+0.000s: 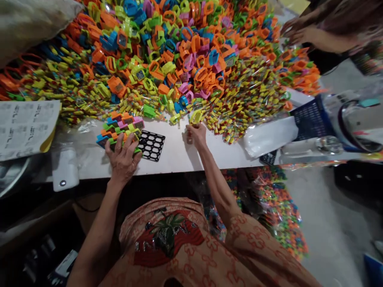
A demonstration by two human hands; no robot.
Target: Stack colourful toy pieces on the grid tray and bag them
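My left hand lies with its fingers spread over rows of orange, green, pink and blue toy watches. These watches stand packed together at the left end of a black plastic grid, whose right part shows open hexagonal holes. My right hand is closed in a pinch on a yellow toy watch, just above the white table. Loose watches, among them a yellow-green one, lie at the edge of the heap near that hand.
A large heap of toy watches covers the back. In front lie small yellow candy packets. A printed sheet and white phone are left. A white packet and blue basket are right. Another person's hands are at the upper right.
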